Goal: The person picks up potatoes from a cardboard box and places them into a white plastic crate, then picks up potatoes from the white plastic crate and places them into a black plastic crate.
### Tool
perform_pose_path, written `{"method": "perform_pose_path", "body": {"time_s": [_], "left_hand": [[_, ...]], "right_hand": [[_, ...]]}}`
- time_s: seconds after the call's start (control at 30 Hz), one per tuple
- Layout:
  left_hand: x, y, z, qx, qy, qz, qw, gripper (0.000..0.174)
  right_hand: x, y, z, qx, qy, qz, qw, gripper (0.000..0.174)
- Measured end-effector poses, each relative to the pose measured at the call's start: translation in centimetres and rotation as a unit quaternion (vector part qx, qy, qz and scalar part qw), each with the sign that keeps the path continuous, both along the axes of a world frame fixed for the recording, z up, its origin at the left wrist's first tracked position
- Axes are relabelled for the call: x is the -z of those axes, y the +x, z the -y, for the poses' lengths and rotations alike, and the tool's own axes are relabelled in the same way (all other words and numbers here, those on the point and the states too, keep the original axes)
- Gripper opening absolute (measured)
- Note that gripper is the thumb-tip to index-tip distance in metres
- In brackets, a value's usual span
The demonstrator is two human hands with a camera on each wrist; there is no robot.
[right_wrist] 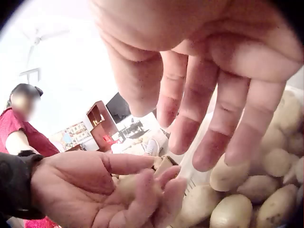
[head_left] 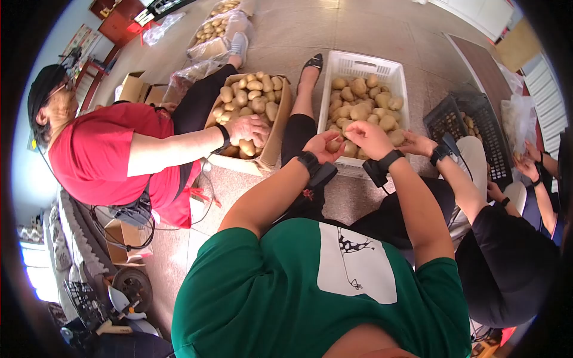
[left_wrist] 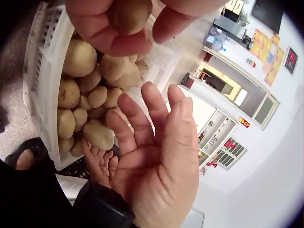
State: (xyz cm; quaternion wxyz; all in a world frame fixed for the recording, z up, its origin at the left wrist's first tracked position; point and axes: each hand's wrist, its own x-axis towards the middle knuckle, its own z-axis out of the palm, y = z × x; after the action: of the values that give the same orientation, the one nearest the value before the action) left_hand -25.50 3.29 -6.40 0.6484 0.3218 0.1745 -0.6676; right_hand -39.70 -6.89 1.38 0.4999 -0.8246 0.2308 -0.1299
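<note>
Your left hand [head_left: 322,145] grips one small brown potato [left_wrist: 128,14], and your right hand [head_left: 370,138] hangs with relaxed fingers above one white crate [head_left: 364,62] of potatoes [head_left: 360,111].

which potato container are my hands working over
The white plastic crate in the middle: your left hand, holding a potato, and right hand are at its near edge. The cardboard box lies left of it, the black crate right.

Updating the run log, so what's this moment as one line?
left hand: holds potato | right hand: open, over crate | crate: full of potatoes
</note>
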Motion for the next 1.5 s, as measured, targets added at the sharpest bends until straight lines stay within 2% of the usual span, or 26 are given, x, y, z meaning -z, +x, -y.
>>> {"method": "perform_pose_path", "body": {"time_s": [0.03, 0.1, 0.13, 0.27, 0.43, 0.47, 0.53, 0.57, 0.63, 0.73, 0.77, 0.83, 0.87, 1.0, 1.07, 1.1, 1.2, 1.23, 1.27, 1.3, 1.37, 1.4, 1.43, 1.47, 1.5], "left_hand": [[0.6, 0.6, 0.0, -0.008, 0.002, 0.001, 1.000, 0.018], [1.7, 1.7, -0.2, 0.054, 0.001, 0.007, 0.998, 0.012], [0.4, 1.6, -0.5, 0.040, 0.019, 0.004, 0.999, 0.015], [1.0, 4.1, -2.1, 0.022, 0.008, 0.005, 1.000, 0.016], [2.6, 8.9, -5.5, -0.095, 0.037, 0.040, 0.994, 0.016], [3.6, 10.2, -6.2, -0.096, 0.037, 0.043, 0.994, 0.016], [4.1, 12.2, -7.7, -0.198, 0.073, -0.010, 0.977, 0.014], [3.8, 12.8, -8.4, -0.198, 0.074, -0.009, 0.977, 0.014], [2.9, 13.9, -9.6, -0.292, 0.130, -0.038, 0.947, 0.017], [4.6, 17.1, -11.8, -0.306, 0.153, 0.021, 0.939, 0.019], [5.1, 18.1, -12.4, -0.306, 0.153, 0.022, 0.939, 0.019], [5.5, 19.5, -13.3, -0.360, 0.106, 0.016, 0.927, 0.028], [5.4, 20.0, -13.5, -0.386, 0.093, -0.008, 0.918, 0.026], [5.9, 21.6, -15.2, -0.300, 0.062, 0.026, 0.952, 0.025], [5.5, 21.9, -14.9, -0.342, 0.053, -0.050, 0.937, 0.025], [5.2, 21.7, -14.4, -0.400, 0.078, -0.074, 0.910, 0.026], [10.2, 24.3, -14.8, -0.358, 0.058, -0.072, 0.929, 0.024], [6.6, 21.2, -13.5, -0.401, 0.075, -0.050, 0.911, 0.025], [9.3, 22.1, -13.4, -0.395, 0.073, -0.050, 0.914, 0.025], [11.8, 22.8, -12.9, -0.275, -0.048, -0.098, 0.955, 0.027], [12.9, 23.2, -11.8, -0.138, -0.175, -0.133, 0.966, 0.030], [11.9, 21.6, -10.3, -0.079, -0.103, 0.037, 0.991, 0.031], [10.6, 19.8, -8.4, -0.024, -0.029, 0.211, 0.977, 0.033], [7.9, 16.2, -6.4, -0.168, 0.016, 0.083, 0.982, 0.031], [8.7, 15.8, -5.7, -0.125, -0.067, -0.037, 0.989, 0.026]], "right_hand": [[-0.2, 0.1, -0.2, -0.004, 0.007, 0.021, 1.000, 0.021], [-0.8, -0.1, -0.1, 0.006, -0.013, 0.005, 1.000, 0.021], [-0.9, -0.1, -0.1, 0.024, -0.034, -0.012, 0.999, 0.021], [-0.2, -0.4, 0.5, 0.038, -0.059, -0.035, 0.997, 0.021], [0.4, -0.9, 0.6, 0.034, -0.071, -0.042, 0.996, 0.022], [0.7, -0.9, 0.6, 0.034, -0.064, -0.042, 0.997, 0.022], [0.8, -0.8, 0.7, 0.033, -0.056, -0.039, 0.997, 0.022], [0.7, -0.8, 0.6, 0.034, -0.060, -0.046, 0.997, 0.022], [0.7, -0.8, 0.7, 0.035, -0.064, -0.053, 0.996, 0.022], [0.8, -0.8, 0.7, 0.031, -0.061, -0.052, 0.996, 0.022], [0.7, -0.8, 0.7, 0.032, -0.069, -0.056, 0.996, 0.022], [0.5, -0.8, 0.6, 0.034, -0.078, -0.061, 0.995, 0.022], [0.3, -0.9, 0.5, 0.034, -0.078, -0.064, 0.994, 0.022], [1.1, -0.9, 0.9, 0.031, -0.089, -0.055, 0.994, 0.022], [1.4, -1.0, 1.1, 0.030, -0.091, -0.067, 0.993, 0.021], [1.2, -1.1, 1.0, 0.031, -0.091, -0.074, 0.993, 0.021], [1.7, -1.2, 1.1, 0.043, -0.079, -0.063, 0.994, 0.022], [1.8, -1.2, 1.2, 0.041, -0.077, -0.057, 0.995, 0.022], [1.9, -1.2, 1.2, 0.043, -0.078, -0.056, 0.994, 0.023], [1.8, -1.4, 1.2, 0.050, -0.080, -0.053, 0.994, 0.023], [0.9, -1.3, 0.9, 0.052, -0.131, -0.099, 0.985, 0.022], [1.9, -1.3, 1.2, 0.067, -0.138, -0.069, 0.986, 0.022], [2.5, -1.2, 1.5, 0.084, -0.178, -0.046, 0.979, 0.022], [2.4, -1.1, 1.7, 0.094, -0.198, -0.049, 0.974, 0.023], [2.6, -1.2, 1.8, 0.118, -0.209, -0.043, 0.970, 0.026]]}}
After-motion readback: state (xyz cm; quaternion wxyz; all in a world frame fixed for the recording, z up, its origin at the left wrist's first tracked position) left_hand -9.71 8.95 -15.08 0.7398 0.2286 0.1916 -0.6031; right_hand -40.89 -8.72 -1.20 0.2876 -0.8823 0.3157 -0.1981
